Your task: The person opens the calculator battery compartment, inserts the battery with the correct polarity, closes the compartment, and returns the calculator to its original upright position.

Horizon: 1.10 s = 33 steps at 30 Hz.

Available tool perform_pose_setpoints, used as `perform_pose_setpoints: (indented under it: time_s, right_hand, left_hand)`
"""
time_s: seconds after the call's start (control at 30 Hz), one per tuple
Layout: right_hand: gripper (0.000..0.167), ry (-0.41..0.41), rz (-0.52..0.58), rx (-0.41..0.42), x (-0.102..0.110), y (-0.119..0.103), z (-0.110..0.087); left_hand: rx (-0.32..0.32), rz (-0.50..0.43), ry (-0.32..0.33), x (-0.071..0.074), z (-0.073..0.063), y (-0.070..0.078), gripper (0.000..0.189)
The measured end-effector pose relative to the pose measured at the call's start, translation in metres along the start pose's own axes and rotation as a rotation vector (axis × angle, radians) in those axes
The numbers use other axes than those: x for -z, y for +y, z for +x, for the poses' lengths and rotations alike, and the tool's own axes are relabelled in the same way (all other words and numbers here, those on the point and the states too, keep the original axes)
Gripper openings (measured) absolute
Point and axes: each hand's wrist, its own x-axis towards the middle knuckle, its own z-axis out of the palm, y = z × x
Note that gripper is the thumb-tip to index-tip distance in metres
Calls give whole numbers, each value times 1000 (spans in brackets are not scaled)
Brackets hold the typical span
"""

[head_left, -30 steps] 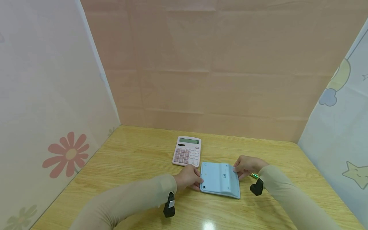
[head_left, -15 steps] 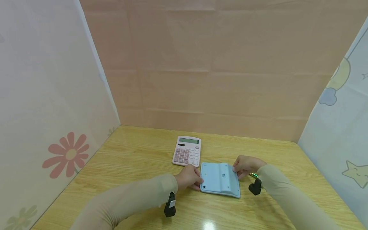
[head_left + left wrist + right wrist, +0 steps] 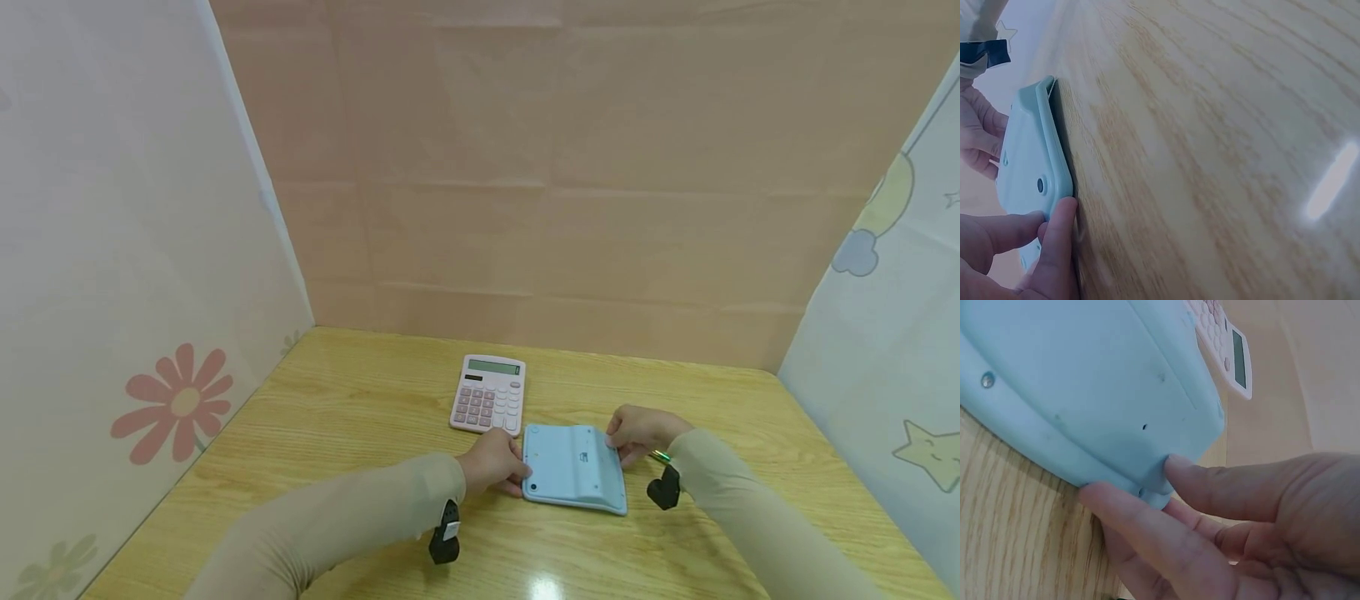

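Note:
A light-blue calculator (image 3: 558, 462) lies face down on the table, its back with small screws and a raised band showing. Its keys are hidden beneath. My left hand (image 3: 491, 462) pinches its left edge between thumb and fingers, as the left wrist view shows close to a dark round foot. At the opposite edge my right hand (image 3: 641, 432) grips the calculator's far right corner, thumb on the back and fingers along the side and under. Behind the left hand, face up, lies a pink calculator (image 3: 489, 396) with its display lit.
A shiny green, narrow object (image 3: 662, 457) lies partly hidden beside the right wrist; its kind cannot be told. The wooden table (image 3: 360, 392) ends at a plain backdrop (image 3: 540, 208). Patterned cloth walls (image 3: 135, 275) stand on both sides.
The blue calculator's near edge has shifted very slightly away from me. Both hands keep their hold in nearly the same place.

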Motion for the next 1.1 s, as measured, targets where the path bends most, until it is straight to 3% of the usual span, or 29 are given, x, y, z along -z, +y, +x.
perform_pose_setpoints:
  time_s: [0.8, 1.1]
  right_hand:
    - [5, -36, -63, -30, 0, -9, -1]
    - [4, -51, -41, -37, -1, -10, 0]
  left_hand:
    - [-27, 118, -2, -1, 4, 4, 19]
    - [-41, 248, -2, -1, 8, 5, 23]
